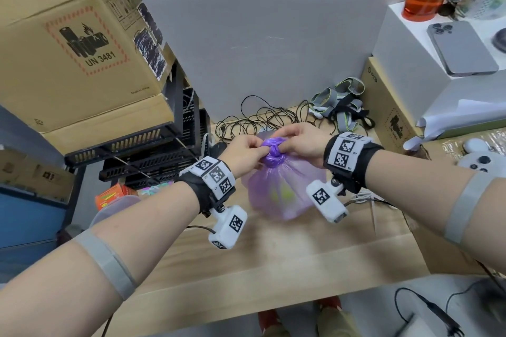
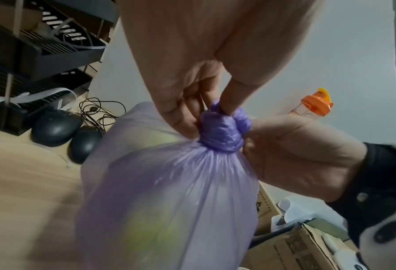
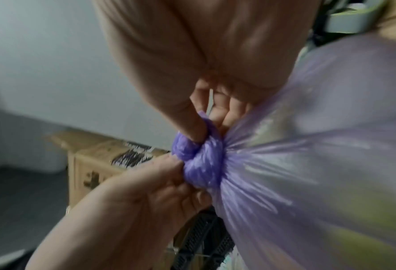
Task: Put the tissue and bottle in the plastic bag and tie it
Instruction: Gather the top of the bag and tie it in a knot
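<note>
Two bare forearms, each with a grey elastic band (image 1: 109, 265) near the elbow. Each wrist wears a black strap (image 1: 353, 167) bearing white blocks printed with black square markers. A white marker-tagged camera unit (image 1: 228, 226) hangs below each wrist.

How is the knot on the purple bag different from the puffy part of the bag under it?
The knot is dark purple and bunched tight; the puffy part is pale, see-through and spread wide. The left hand and right hand pinch the knot, while the puffy part hangs ungripped. Something yellow-green shows through the puffy part, nothing through the knot. Both are the same plastic bag.
</note>
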{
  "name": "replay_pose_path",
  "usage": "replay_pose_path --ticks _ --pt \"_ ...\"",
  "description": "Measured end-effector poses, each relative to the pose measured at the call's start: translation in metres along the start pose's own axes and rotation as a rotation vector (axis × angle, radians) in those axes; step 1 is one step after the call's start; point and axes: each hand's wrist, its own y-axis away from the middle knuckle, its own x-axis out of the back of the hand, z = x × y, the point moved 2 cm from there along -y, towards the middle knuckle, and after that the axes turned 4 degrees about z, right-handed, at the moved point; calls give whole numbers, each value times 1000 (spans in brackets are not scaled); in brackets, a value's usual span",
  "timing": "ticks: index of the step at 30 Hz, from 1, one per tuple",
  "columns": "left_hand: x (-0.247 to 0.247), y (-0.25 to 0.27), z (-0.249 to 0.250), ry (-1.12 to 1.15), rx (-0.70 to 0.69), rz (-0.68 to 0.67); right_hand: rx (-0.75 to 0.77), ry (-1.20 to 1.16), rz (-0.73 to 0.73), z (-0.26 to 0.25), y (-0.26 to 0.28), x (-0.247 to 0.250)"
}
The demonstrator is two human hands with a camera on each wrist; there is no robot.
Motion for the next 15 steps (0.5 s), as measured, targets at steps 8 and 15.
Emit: replay_pose_path --ticks 8,15 --pt "4 -3 -4 18 -64 113 -100 -98 -70 -7 8 -11" --pt "7 -5 -7 173 31 116 33 -39 121 -8 9 -7"
